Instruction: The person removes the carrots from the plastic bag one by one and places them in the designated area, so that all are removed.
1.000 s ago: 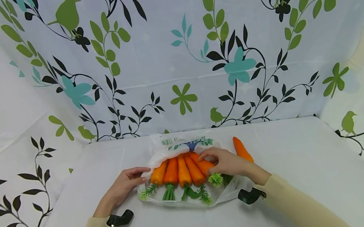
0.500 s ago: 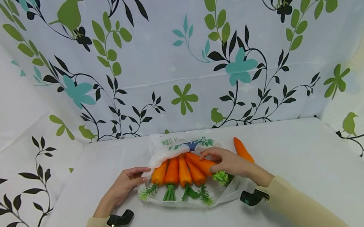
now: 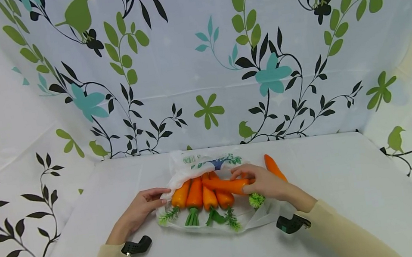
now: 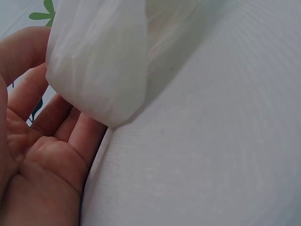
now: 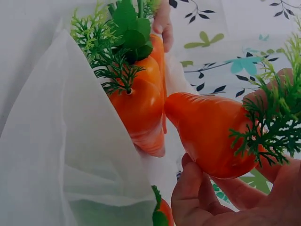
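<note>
A white plastic bag point(image 3: 178, 175) lies spread on the table, and several orange toy carrots point(image 3: 194, 193) with green tops show at its opening. My right hand point(image 3: 265, 181) pinches one carrot point(image 3: 225, 185) by its thick end. That carrot lies crosswise, its tip pointing left over the others. In the right wrist view, feathery leaves point(image 5: 277, 113) stick out beside the fingers under the held carrot. My left hand point(image 3: 144, 208) holds the bag's left edge. In the left wrist view the bag's film point(image 4: 103, 70) lies between its thumb and fingers.
Behind my right hand, another carrot point(image 3: 271, 165) lies on the white-covered table point(image 3: 337, 172), outside the bag. A curtain with printed leaves and birds point(image 3: 164, 77) hangs behind the table's far edge. Dark wrist cameras point(image 3: 137, 246) are strapped to both wrists.
My right hand has shifted a little right, turning the rightmost carrot from lying alongside the others to lying crosswise over them. The left hand has stayed at the bag's edge.
</note>
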Tool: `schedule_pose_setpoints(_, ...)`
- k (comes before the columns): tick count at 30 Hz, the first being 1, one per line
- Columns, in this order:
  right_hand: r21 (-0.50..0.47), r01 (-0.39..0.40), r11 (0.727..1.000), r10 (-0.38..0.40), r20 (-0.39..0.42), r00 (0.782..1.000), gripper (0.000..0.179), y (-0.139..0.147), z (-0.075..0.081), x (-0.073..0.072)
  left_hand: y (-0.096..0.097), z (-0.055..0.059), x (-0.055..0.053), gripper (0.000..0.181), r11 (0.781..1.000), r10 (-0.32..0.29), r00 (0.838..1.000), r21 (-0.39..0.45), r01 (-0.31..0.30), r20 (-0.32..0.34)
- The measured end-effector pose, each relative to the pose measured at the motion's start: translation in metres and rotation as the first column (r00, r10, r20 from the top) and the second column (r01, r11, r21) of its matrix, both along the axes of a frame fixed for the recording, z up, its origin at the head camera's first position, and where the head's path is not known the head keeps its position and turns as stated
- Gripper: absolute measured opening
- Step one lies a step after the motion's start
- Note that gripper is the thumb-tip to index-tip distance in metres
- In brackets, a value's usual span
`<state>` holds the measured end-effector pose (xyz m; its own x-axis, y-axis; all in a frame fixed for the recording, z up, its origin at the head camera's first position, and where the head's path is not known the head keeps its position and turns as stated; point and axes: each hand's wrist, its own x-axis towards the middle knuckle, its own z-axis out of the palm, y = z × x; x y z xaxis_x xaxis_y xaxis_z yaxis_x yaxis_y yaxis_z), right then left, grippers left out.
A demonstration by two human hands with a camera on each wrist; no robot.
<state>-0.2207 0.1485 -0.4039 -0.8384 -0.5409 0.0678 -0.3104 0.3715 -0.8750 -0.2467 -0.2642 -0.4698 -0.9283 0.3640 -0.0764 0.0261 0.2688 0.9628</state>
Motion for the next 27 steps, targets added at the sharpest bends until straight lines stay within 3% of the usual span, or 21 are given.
schedule_pose_setpoints(12, -0.032, 0.027, 0.999, -0.025, 0.033, 0.999, 0.037, 0.022, 0.011, 0.009, 0.002, 0.004, 0.002, 0.039, 1.000, 0.010, 1.000, 0.019, -0.010, 0.012)
schedule_pose_setpoints(22, -0.016, 0.079, 0.997, -0.079, -0.011, 0.997, 0.040, 0.047, 0.020, 0.019, 0.000, 0.002, 0.002, 0.038, 1.000, 0.006, 1.000, 0.008, -0.006, 0.021)
schedule_pose_setpoints(27, -0.057, 0.112, 0.992, -0.113, -0.012, 0.994, 0.039, 0.063, 0.022, 0.022, 0.000, 0.001, 0.001, 0.037, 1.000, 0.000, 1.000, 0.012, 0.000, 0.021)
